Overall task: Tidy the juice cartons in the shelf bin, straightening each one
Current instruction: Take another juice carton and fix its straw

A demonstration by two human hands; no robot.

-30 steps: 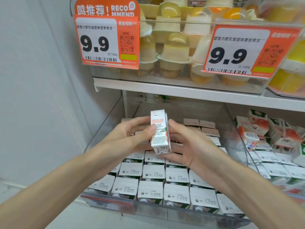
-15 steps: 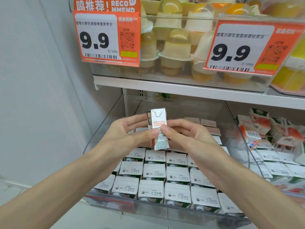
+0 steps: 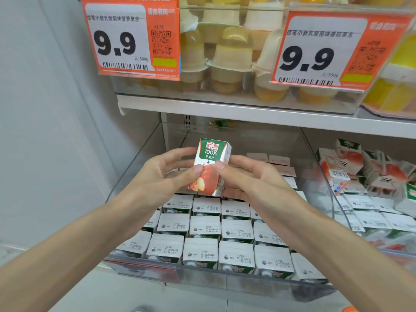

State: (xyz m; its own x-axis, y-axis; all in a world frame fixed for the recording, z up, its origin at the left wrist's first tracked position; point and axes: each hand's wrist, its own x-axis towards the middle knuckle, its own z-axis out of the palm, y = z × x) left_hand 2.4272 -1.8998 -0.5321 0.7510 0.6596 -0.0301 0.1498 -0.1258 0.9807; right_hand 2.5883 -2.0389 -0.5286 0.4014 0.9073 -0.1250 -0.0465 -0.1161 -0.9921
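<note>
In the head view, the clear shelf bin [image 3: 225,281] is holding tidy rows of cartons [image 3: 204,228] standing with their white, date-stamped tops up, while the loose cartons [image 3: 351,158] to its right are lying jumbled at odd angles and jelly cups [image 3: 231,59] are sitting in the bin above. The left hand [image 3: 166,174] and right hand [image 3: 252,179] are both pinching one juice carton [image 3: 210,163], thumbs on its front, holding it above the bin's back rows. It is facing the camera, leaning slightly, showing a green top marked 100% over a red apple.
</note>
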